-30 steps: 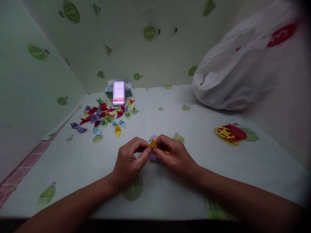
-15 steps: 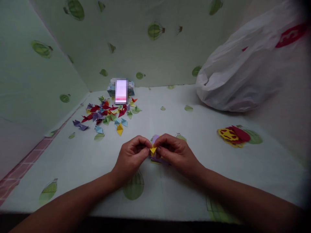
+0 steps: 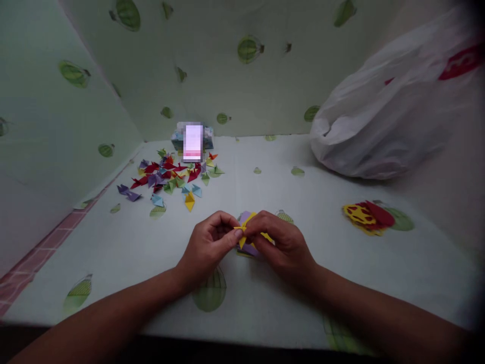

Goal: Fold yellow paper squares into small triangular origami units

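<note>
Between both hands is a small piece of folded yellow origami paper (image 3: 241,241), its pointed tip showing below the fingers. My left hand (image 3: 212,241) pinches it from the left between thumb and forefinger. My right hand (image 3: 283,243) grips it from the right, fingers bent, with part of the paper hidden behind them. Just under and behind the hands lies a stack of purple and yellow paper (image 3: 246,218), largely covered by my right hand.
Several folded paper cranes (image 3: 166,174) in many colours lie heaped at the left back. Behind them a lit phone (image 3: 192,141) leans on a patterned box (image 3: 209,137). A white plastic bag (image 3: 371,111) stands back right, with red and yellow cut-out shapes (image 3: 367,216) in front of it.
My right hand has turned and its fingers have shifted over the yellow paper, which now points down at a different angle. The whole view has moved slightly.
</note>
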`<state>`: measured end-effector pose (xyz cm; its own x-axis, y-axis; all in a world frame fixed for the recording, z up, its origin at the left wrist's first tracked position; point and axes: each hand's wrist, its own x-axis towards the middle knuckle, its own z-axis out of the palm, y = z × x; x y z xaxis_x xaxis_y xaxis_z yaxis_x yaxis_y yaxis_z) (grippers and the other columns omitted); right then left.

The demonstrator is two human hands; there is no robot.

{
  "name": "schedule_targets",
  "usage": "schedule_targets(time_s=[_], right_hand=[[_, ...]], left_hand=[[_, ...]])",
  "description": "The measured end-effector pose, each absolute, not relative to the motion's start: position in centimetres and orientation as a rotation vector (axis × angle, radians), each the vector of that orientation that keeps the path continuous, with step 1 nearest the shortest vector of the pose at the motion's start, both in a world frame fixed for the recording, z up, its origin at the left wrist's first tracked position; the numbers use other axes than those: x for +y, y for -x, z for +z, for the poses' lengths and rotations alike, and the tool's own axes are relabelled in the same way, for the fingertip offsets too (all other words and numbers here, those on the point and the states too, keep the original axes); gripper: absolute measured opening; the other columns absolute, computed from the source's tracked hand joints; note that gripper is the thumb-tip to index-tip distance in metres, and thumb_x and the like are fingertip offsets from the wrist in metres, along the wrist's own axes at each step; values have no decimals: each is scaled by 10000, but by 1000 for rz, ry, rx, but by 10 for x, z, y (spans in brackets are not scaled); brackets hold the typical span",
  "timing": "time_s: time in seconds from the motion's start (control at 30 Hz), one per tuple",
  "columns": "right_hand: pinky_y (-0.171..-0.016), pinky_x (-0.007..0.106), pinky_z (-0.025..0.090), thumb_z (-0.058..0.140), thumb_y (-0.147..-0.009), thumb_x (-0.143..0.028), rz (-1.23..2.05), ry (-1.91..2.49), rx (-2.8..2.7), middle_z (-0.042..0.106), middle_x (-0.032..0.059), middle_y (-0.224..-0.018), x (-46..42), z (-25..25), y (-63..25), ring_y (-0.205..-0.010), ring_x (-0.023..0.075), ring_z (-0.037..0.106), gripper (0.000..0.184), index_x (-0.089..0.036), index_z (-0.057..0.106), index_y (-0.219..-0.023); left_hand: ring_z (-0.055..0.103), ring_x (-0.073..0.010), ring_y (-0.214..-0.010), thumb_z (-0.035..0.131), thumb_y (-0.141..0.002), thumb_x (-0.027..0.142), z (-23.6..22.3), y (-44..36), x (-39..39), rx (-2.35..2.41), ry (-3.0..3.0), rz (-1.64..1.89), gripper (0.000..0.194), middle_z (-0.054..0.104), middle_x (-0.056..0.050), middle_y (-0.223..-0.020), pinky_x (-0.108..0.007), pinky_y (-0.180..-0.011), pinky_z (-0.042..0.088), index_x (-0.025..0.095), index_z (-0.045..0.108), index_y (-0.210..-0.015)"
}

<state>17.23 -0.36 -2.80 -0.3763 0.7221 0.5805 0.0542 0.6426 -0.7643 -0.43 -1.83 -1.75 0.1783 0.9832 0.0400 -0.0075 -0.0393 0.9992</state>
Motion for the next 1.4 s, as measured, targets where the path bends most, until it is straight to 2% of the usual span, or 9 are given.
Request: schedule_targets(time_s=[0.1,0.2,0.3,0.43,0.77,1.13,1.23,1.4], right_hand=[[-677,259,481,546,-887,-55,857,660,-1808,624,13,-820,-4,-29,-172,-746,124,595,169,-198,626,-929],[-622,248,494,572,-916,-174,1048,726,-1696,621,14,-844,-5,-29,-173,-715,124,611,108,-198,578,-1021],[-569,230,471,614,-899,-246,1143,786,-1682,611,3,-753,-5,-25,-173,-647,114,585,79,-175,591,-925],[-535,214,439,608,-885,-223,1176,872,-1690,604,-5,-670,-5,-19,-171,-579,91,545,124,-156,603,-781],[-481,206,396,628,-876,-288,1635,883,-1324,633,-16,-614,0,-21,-172,-529,86,557,182,-169,567,-752],[-502,208,398,656,-852,-319,1714,864,-1248,640,-14,-625,1,-24,-170,-532,83,555,210,-170,560,-739],[-460,193,366,659,-844,-335,1717,902,-1246,599,-34,-580,2,-23,-170,-496,73,516,223,-172,552,-734],[-429,188,321,668,-824,-351,1750,923,-1307,564,-47,-574,2,-21,-171,-465,56,448,239,-171,542,-728]], left_hand=[[572,-114,-696,685,-829,249,-18,5,-19,1074,-1341,1130,116,616,-3,-762,-233,-645,485,156,616,-835],[579,-111,-703,666,-845,230,-18,5,-19,1121,-1440,1181,89,613,-3,-772,-231,-650,483,158,616,-829],[577,-104,-706,652,-843,182,-19,5,-20,1155,-1612,1212,52,601,0,-782,-224,-657,479,157,619,-813],[592,-103,-715,657,-841,176,-21,6,-21,1139,-1637,1203,37,614,-2,-789,-222,-669,485,155,631,-824],[630,-118,-712,722,-819,261,-26,5,-13,983,-1205,1028,140,670,0,-756,-243,-694,503,153,650,-872],[644,-128,-695,734,-807,281,-24,4,-13,989,-1144,958,167,693,-10,-730,-261,-701,511,145,639,-825],[657,-147,-727,727,-809,284,-24,4,-13,1021,-1149,926,169,700,-26,-766,-284,-724,509,146,633,-835],[616,-114,-682,722,-797,278,-22,3,-13,1089,-1158,934,164,663,0,-723,-240,-670,481,144,628,-800]])
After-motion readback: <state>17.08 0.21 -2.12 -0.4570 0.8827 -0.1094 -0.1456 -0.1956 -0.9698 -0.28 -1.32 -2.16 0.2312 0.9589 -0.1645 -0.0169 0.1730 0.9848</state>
